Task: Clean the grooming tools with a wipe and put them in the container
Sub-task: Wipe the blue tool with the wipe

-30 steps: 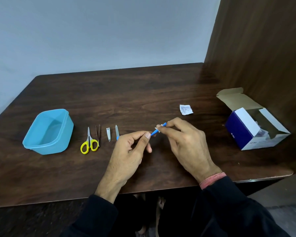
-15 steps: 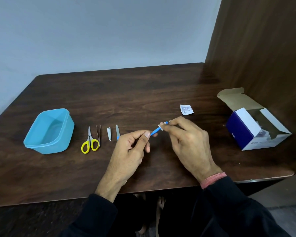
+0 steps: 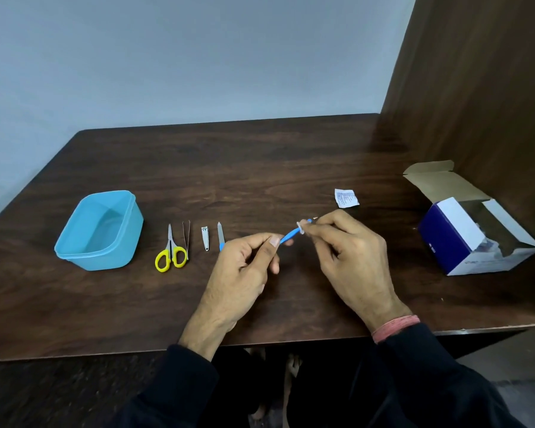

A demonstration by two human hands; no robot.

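A slim blue tool [image 3: 291,237] is held above the dark wooden counter [image 3: 260,168] between two hands. Its near end is pinched by the thumb and forefinger of the left hand [image 3: 241,273], the other fingers being curled loosely beneath. A small white wipe [image 3: 301,227] is pressed around the tool's far end by the fingers of the right hand [image 3: 349,261], which are drawn together in a pinch.

To the left, a row of tools is laid on the counter: yellow-handled scissors [image 3: 170,251], tweezers [image 3: 186,239] just beside them, a nail clipper [image 3: 205,238], and a nail file [image 3: 220,239] whose lower end is hidden by the left hand. Further left an open blue container [image 3: 74,254] is seen, apart from the tools. A torn white packet [image 3: 346,198] lies beyond the right hand, and an opened blue and white box [image 3: 451,239] stands at the right edge.
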